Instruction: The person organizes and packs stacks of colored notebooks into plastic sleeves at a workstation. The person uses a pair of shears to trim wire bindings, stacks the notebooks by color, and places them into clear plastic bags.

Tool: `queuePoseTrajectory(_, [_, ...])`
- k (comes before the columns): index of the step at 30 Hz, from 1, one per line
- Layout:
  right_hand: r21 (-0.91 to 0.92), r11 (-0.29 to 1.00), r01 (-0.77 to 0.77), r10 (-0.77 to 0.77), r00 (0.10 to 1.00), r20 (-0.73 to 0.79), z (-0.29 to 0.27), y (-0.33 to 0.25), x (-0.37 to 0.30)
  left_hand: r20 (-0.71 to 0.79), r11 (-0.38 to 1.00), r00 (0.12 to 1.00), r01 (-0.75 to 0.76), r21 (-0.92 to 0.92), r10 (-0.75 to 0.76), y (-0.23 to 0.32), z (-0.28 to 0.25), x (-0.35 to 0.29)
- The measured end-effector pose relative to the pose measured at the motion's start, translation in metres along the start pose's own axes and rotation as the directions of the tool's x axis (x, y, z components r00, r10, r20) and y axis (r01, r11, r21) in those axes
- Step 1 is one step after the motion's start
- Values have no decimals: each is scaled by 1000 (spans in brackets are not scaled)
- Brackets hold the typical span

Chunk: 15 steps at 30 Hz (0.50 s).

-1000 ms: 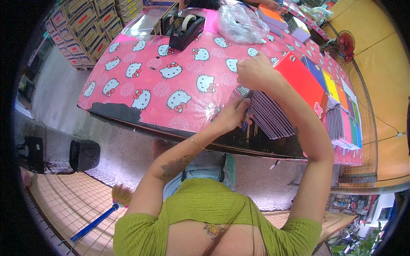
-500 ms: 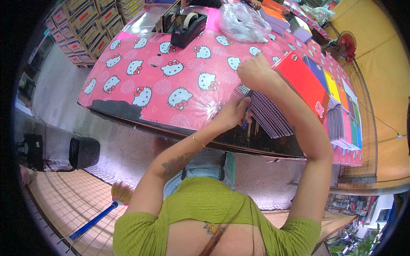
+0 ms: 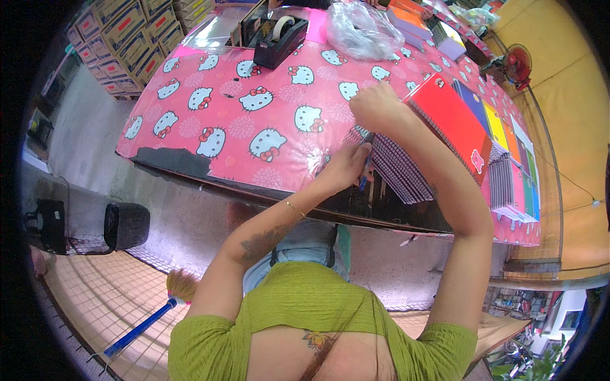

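Notebooks [image 3: 451, 120] with red covers are stacked near the front edge of the table [image 3: 283, 181], right of its middle, their coiled spines [image 3: 401, 168] turned toward the near left. By the left hand [image 3: 346, 168], a small tool [image 3: 363, 182] with a blue part is gripped at the left side of the coils, the thumb laid along the top and the fingers curled under; its exact kind cannot be told. The right hand [image 3: 382, 109] is bent at the wrist and closed into a loose fist beside the far end of the spines – what is pinched there, if anything, is hidden by the knuckles and cannot be told. The stack is crossed by the right forearm.

More notebooks in several colours [image 3: 494, 130] are set in rows just to the right. The table is covered with a pink patterned sheet [image 3: 190, 127], on which a black tape dispenser [image 3: 279, 43] and a clear plastic bag [image 3: 362, 32] are placed – both well apart from the hands.
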State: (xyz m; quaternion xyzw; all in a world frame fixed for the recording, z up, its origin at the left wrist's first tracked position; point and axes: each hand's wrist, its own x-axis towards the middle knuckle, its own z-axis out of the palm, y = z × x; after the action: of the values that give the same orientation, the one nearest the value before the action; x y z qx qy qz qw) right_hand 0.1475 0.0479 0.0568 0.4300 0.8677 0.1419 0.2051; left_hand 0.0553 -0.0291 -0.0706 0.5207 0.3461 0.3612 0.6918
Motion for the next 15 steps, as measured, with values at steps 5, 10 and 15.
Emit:
queuePoseTrajectory(5, [-5,1000,-7,7,1000,-12,11,3,2,19,995,1000,16,98,-18,7,1,1])
queuePoseTrajectory(10, [112,991,-78,85,994,-62,14,-4,4,50,996,996,73,55,-76,-2,-1,-11])
queuePoseTrajectory(15, [13,1000,17,-17,1000,24,10,-5,5,4,999,1000,14,39,-14,-9,-1,-2])
